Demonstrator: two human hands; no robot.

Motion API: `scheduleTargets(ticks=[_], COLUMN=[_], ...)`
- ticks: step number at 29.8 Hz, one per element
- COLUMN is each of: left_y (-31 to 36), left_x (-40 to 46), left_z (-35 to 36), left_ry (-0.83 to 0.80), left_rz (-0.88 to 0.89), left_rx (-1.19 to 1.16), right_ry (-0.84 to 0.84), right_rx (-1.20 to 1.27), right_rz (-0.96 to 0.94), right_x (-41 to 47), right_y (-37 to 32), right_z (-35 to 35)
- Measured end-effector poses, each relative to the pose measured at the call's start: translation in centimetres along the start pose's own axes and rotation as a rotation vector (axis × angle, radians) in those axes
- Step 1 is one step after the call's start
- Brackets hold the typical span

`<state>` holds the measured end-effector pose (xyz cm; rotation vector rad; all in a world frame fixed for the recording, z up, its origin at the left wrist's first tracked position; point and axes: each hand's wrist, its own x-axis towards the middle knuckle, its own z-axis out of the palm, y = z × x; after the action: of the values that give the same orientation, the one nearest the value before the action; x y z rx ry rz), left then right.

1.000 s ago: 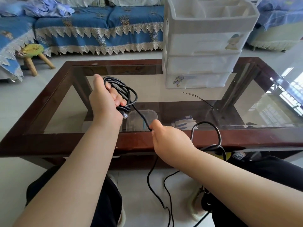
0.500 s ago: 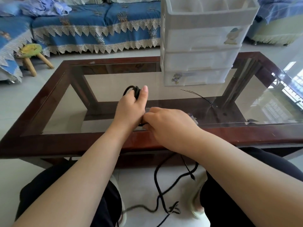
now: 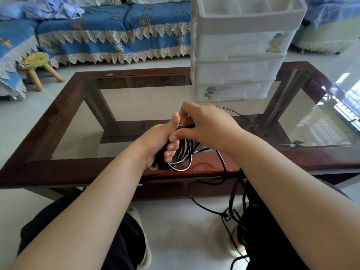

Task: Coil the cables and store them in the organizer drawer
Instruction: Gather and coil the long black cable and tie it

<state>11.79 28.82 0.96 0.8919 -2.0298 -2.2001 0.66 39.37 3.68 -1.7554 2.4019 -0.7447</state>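
A black cable (image 3: 182, 152), wound into several loops, sits at the centre of the frame over the near wooden edge of the glass-topped surface (image 3: 78, 170). The left hand (image 3: 161, 141) grips the bundle, fingers curled round it and thumb raised. The right hand (image 3: 204, 125) pinches a strand at the top of the loops. The cable's loose end trails down to the floor at lower right. A white organizer (image 3: 239, 55) with closed drawers stands on the surface at upper right.
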Motion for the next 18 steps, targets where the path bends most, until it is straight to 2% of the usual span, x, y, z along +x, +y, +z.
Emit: scheduleTargets(ticks=[8, 14, 18], left_y=[0.0, -0.1, 0.2], left_x=[-1.0, -1.8, -2.4], left_z=[-0.2, -0.6, -0.9], left_ry=[-0.155, -0.273, -0.323], left_rz=[-0.08, 0.006, 0.017], left_rx=[0.017, 0.084, 0.195], right_ry=[-0.336, -0.354, -0.369], right_rx=[0.563, 0.447, 0.505], right_rz=[0.069, 0.087, 0.097], right_x=[0.2, 0.0, -0.5], right_y=[1.2, 1.9, 2.1], right_z=[-1.0, -0.5, -0.6])
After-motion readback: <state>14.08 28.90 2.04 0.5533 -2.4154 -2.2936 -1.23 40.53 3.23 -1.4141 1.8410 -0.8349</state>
